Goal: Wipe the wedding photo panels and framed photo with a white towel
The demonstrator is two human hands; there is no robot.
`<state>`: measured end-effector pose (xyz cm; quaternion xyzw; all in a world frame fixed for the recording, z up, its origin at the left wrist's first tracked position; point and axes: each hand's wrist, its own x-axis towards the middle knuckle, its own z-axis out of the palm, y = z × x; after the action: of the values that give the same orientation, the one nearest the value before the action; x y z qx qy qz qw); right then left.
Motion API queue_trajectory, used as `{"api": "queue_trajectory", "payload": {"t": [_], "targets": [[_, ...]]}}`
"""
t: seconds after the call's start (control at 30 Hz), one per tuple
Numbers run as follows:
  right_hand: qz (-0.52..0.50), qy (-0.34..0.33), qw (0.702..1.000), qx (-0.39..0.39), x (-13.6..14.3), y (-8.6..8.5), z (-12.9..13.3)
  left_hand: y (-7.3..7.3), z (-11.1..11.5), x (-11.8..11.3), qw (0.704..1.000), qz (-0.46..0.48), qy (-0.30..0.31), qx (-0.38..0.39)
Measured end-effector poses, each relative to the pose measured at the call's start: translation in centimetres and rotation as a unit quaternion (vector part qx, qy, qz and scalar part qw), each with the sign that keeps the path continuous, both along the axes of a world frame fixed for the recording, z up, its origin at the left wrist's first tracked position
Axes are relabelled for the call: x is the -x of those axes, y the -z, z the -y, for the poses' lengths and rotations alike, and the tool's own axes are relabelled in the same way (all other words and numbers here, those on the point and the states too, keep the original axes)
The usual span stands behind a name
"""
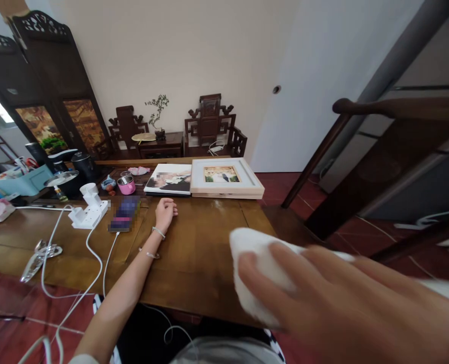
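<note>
While the right hand [334, 288] clutches a bunched white cloth [247, 242], seemingly raised over the right end of the wooden table [204, 247], the left hand [165, 212] rests loosely curled on it; its forearm [128, 283], sliding left, could snag the charging cable [109, 258] and drag the phone [124, 214].

Left grip [166, 215] loosely curled, right grip [336, 296] full

A home, by its carved chairs [210, 121] and bonsai [158, 108].
</note>
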<state>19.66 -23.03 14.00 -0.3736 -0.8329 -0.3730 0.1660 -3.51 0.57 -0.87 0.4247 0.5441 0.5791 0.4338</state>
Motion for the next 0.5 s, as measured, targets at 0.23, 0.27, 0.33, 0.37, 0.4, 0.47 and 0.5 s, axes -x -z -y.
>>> {"api": "queue_trajectory", "payload": {"t": [0.23, 0.27, 0.33, 0.37, 0.4, 0.47, 0.5], "targets": [[0.050, 0.004, 0.999, 0.006, -0.4, 6.6, -11.9, 0.0, 0.4, 0.0, 0.998, -0.055, 0.020, -0.007], [0.048, -0.010, 0.999, 0.024, -0.5, 8.2, -12.9, -0.1, 0.9, -0.5, 0.997, -0.059, 0.041, 0.000], [0.030, -0.039, 0.997, 0.062, -0.6, 11.0, -14.1, -0.4, 1.9, -1.4, 0.993, -0.062, 0.102, 0.026], [0.019, -0.050, 0.995, 0.082, -0.5, 12.0, -14.4, -0.6, 2.4, -1.8, 0.987, -0.059, 0.141, 0.045], [0.007, -0.059, 0.993, 0.099, -0.3, 12.9, -14.5, -0.9, 3.0, -2.2, 0.976, -0.041, 0.196, 0.080], [-0.012, -0.075, 0.990, 0.120, 0.0, 14.0, -14.6, -1.5, 3.9, -2.6, 0.957, -0.001, 0.260, 0.126], [-0.017, -0.085, 0.988, 0.124, 0.0, 14.3, -14.7, -1.8, 4.3, -2.7, 0.954, 0.016, 0.267, 0.137]]}}
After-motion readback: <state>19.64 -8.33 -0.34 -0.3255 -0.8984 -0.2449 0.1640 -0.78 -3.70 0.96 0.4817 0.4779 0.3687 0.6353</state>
